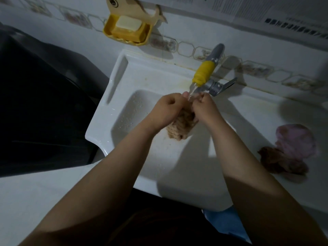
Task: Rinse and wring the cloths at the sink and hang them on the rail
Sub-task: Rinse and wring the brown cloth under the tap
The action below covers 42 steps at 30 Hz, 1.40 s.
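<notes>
Over the basin of a white sink (113, 96), the person holds a small cloth (181, 126) between both hands, right under the water running from the tap (204, 71). The cloth is pale brown with a ribbed, knitted-looking texture; it is bunched up and its lower end hangs free below the wrists, above the basin floor. The left hand (166, 107) has its fingers curled round the cloth's upper left side, and the right hand (204, 105) has its fingers curled round the upper right side, so each grip is closed on the cloth. The fingertips of both hands meet near the stream.

The tap has a grey body, a yellow sleeve on its spout and a metal lever to the right. On the counter (248, 110) to the right of the basin lie two more cloths, touching each other: a pink cloth (296, 139), crumpled into a rounded heap, and a darker brown cloth (280, 162), wadded just in front of it. On the tiled wall hangs a yellow soap dish (110, 31) holding a pale bar of soap (128, 23).
</notes>
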Motion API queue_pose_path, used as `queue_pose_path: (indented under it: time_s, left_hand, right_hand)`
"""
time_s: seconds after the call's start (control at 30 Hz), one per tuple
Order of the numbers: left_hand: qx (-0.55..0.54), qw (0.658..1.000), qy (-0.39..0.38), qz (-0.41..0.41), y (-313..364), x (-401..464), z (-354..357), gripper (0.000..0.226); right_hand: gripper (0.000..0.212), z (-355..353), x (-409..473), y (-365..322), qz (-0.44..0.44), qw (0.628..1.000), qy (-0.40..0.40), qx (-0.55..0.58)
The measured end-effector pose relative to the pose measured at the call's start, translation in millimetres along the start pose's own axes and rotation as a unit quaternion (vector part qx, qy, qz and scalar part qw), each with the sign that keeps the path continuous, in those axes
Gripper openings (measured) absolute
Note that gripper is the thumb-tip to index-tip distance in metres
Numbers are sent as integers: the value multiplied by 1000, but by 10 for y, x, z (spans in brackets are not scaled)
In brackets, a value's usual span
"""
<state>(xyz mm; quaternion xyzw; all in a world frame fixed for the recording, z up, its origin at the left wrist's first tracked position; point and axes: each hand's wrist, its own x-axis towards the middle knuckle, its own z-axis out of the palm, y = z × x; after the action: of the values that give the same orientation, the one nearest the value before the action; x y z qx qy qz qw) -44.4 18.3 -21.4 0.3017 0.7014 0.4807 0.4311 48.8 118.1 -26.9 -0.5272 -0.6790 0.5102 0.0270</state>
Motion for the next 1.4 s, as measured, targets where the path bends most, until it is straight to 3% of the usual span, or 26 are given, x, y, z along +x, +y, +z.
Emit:
queue_pose_path:
  time_s: [0.1,0.17,0.23,0.27,0.33,0.43,0.53,0.6,0.73,0.83,0.93,1.03,1.07,1.13,1.2,1.23,1.3,1.33,1.4]
  left_hand:
    - [-27,1000,13,-3,-42,72,-177,52]
    - [-2,999,-21,23,4,140,-210,55]
    - [32,997,-57,39,106,200,-158,55]
    - [36,997,-53,37,139,224,-123,56]
    - [-6,1000,-7,5,140,253,-72,63]
    - [-138,989,29,-38,-16,280,4,74]
    - [-177,982,18,-59,-222,343,104,86]
    - [-150,984,-17,-91,-408,357,163,93]
    - [-47,982,-120,-137,-787,249,265,94]
    - [-13,981,-106,-161,-965,188,230,88]
    - [-134,971,-105,-167,-1038,136,179,79]
    - [-352,913,-71,-193,-972,151,199,52]
    - [-392,895,-33,-208,-917,195,229,46]
    - [-422,873,63,-238,-837,292,290,40]
    - [-412,865,127,-257,-764,337,303,36]
    - [-417,855,141,-275,-721,356,320,38]
    - [-416,848,149,-294,-669,387,386,48]
    - [-410,852,135,-295,-610,376,426,50]
    - [-385,867,119,-292,-462,345,505,44]
  right_hand:
    - [32,-99,-123,-26,-47,995,-69,53]
    - [31,-105,-245,-72,-88,984,-156,5]
    - [7,-84,-257,-81,-125,971,-202,-30]
    - [2,-76,-207,-67,-134,973,-184,-38]
    - [13,-87,-129,-67,-123,983,-135,-35]
    - [20,-67,-91,-29,-81,988,-107,71]
    - [33,4,-9,70,7,975,-125,184]
    - [46,25,26,79,70,946,-137,284]
    - [42,-108,197,-10,121,863,-116,476]
    - [37,-143,298,-21,119,862,-44,490]
    - [14,-167,363,241,163,866,19,473]
    - [27,-96,309,276,164,827,-21,538]
    - [34,-3,227,245,157,820,-6,551]
    - [46,215,48,141,129,806,-57,575]
    - [49,367,-123,34,86,851,-79,512]
    - [43,440,-184,35,62,896,-69,435]
    - [16,503,-195,87,-4,976,32,213]
    - [11,494,-110,134,-25,990,79,116]
    - [29,399,27,152,-14,992,115,42]
